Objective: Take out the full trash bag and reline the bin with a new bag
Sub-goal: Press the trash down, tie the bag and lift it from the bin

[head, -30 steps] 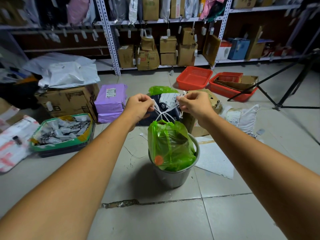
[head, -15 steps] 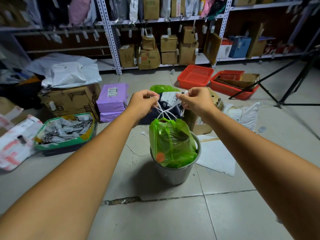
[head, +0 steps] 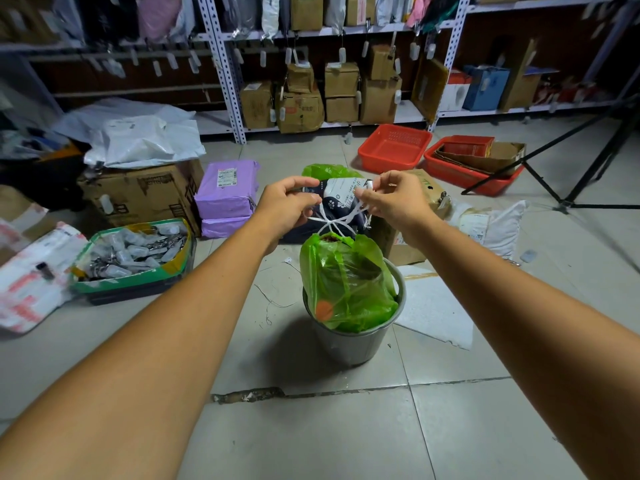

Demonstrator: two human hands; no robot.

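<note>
Drawstrings (head: 332, 221) cross just below both hands — left hand (head: 289, 206) and right hand (head: 389, 199) each pinched shut on a white end. Green trash bag (head: 346, 282) hangs straight beneath, upright in the bin (head: 356, 344); both hands equally near. Lift looks vertical.

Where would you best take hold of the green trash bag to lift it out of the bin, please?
Grip the white drawstrings just above the gathered neck of the green trash bag, coming straight down from above. The left hand and right hand already pinch their ends, and the thin film bulges out of the grey bin, so its sides offer poor purchase.
</note>
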